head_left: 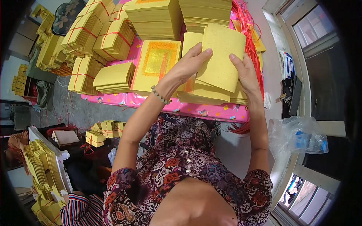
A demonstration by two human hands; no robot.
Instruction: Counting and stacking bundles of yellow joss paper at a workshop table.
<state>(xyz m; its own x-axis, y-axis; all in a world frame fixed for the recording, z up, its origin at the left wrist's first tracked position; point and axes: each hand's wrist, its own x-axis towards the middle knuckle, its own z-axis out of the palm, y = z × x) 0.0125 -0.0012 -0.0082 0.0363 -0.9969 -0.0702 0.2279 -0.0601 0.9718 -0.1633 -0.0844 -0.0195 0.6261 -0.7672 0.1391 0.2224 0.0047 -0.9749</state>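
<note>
Between my two hands is a small sheaf of plain yellow paper sheets (223,49), raised and tilted over a stack of the same paper (207,94). My left hand (194,62) pinches its left edge with the thumb on top; a beaded bracelet circles that wrist. My right hand (246,73) grips the right edge, its thumb lying on the top sheet and its fingers behind. Just left of the sheaf lies a yellow paper stack with a gold-and-orange square (160,58). Farther left is a loose, folded yellow pile (113,77).
Tall yellow stacks (154,17) stand at the table's back, and red-tied bundles (81,35) fill its left. Red strings (250,32) hang along the right side of the pink tablecloth (203,112). A clear plastic bag (294,133) hangs at right. Someone's striped sleeve (81,209) shows lower left.
</note>
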